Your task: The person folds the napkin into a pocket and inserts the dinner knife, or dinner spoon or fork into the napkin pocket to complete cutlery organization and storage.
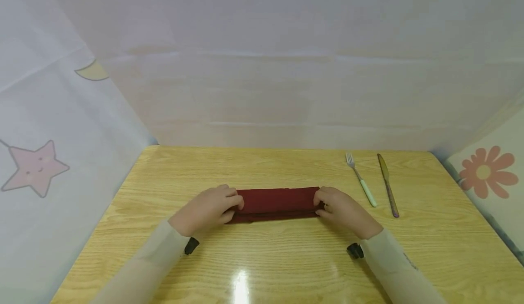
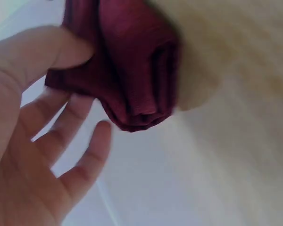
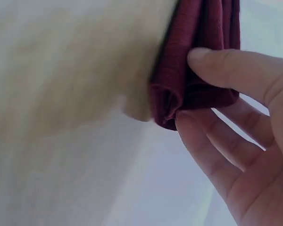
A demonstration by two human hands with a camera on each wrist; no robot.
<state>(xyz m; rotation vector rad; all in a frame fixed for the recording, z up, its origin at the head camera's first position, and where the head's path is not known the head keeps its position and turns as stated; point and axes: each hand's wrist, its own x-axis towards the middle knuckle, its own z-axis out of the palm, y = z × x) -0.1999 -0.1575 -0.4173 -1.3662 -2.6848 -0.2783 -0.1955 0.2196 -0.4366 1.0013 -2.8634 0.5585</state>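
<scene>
well, left hand (image 1: pixel 209 207) and right hand (image 1: pixel 345 210) pinch the red cloth (image 1: pixel 278 201) lying between them.

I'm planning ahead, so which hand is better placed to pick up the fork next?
Probably the right hand: it's nearer the fork, though, like the left hand, it holds the folded red cloth.

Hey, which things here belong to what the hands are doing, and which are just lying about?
In the job:
Long, folded, dark red cloth
Left hand, holding one end
Right hand, holding the other

Lying about:
Metal fork with pale green handle
Slim knife with golden blade
</scene>
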